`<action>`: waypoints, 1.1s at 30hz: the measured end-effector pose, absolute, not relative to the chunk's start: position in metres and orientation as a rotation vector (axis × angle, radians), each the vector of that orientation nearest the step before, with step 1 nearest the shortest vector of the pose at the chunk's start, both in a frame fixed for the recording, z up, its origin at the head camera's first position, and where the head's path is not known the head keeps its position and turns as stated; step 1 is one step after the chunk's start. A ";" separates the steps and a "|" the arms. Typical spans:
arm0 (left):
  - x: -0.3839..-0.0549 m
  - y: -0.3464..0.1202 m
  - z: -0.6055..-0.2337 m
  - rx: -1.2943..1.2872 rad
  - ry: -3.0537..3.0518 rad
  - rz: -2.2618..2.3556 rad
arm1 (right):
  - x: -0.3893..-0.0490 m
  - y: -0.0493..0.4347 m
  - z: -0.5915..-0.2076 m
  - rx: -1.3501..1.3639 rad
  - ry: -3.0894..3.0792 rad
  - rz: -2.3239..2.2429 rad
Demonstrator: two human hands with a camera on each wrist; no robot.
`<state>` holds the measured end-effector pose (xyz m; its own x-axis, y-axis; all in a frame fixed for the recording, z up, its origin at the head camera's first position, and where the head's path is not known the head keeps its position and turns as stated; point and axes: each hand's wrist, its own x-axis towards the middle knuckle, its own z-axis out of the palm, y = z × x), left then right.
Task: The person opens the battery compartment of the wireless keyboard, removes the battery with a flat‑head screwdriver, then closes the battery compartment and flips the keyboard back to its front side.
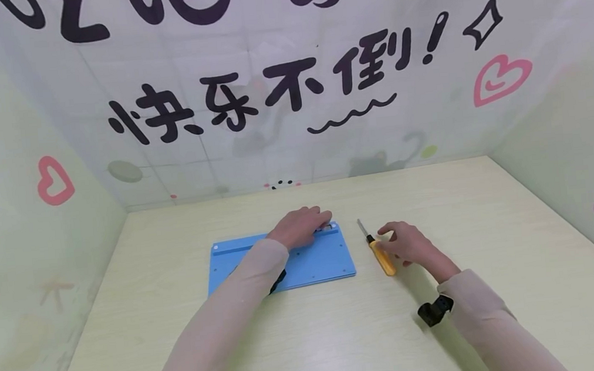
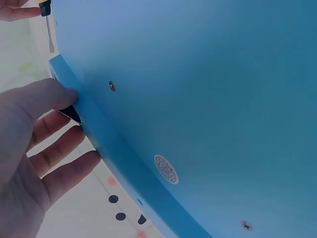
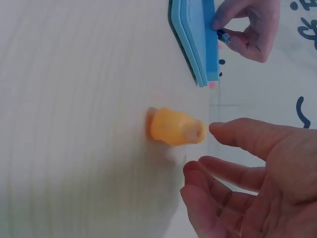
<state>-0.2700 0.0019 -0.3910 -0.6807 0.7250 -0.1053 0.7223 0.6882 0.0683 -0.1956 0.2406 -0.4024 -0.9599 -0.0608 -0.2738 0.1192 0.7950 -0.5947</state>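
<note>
A blue flat panel (image 1: 324, 257) with a raised ridge along its far edge and small screws in its face lies on the table, resembling an upturned keyboard. My left hand (image 1: 300, 226) is at its far right corner. In the left wrist view, the thumb (image 2: 54, 94) presses on the ridge. A small black-and-silver cylinder (image 3: 224, 36) at the ridge is pinched between thumb and fingers. To the right lies a screwdriver (image 1: 383, 257) with a yellow handle, its shaft pointing away. Beside the handle, my right hand (image 1: 408, 243) has its fingers loosely curved and apart, holding nothing.
Pale wood-grain table (image 1: 310, 337) runs back to a printed cloth wall (image 1: 252, 154) with dark lettering. Cloth sides stand at left and right. A black wrist camera (image 1: 435, 310) hangs under the right forearm; the left sleeve (image 1: 233, 309) covers part of the panel.
</note>
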 end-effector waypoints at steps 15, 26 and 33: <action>-0.268 -0.001 -0.392 1.167 2.791 0.137 | -0.195 0.230 -0.398 0.068 2.753 -0.860; -0.265 -0.004 -0.395 1.198 2.834 0.172 | -0.193 0.212 -0.393 -0.046 2.781 -0.867; -0.264 -0.005 -0.394 1.180 2.853 0.216 | -0.190 0.192 -0.395 -0.095 2.797 -0.921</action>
<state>-0.2637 -0.0047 -0.3943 -0.7085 0.7056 0.0104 0.6991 0.6998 0.1464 -0.1903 0.1925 -0.3949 -0.9789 -0.1211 -0.1645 0.0003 0.8042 -0.5944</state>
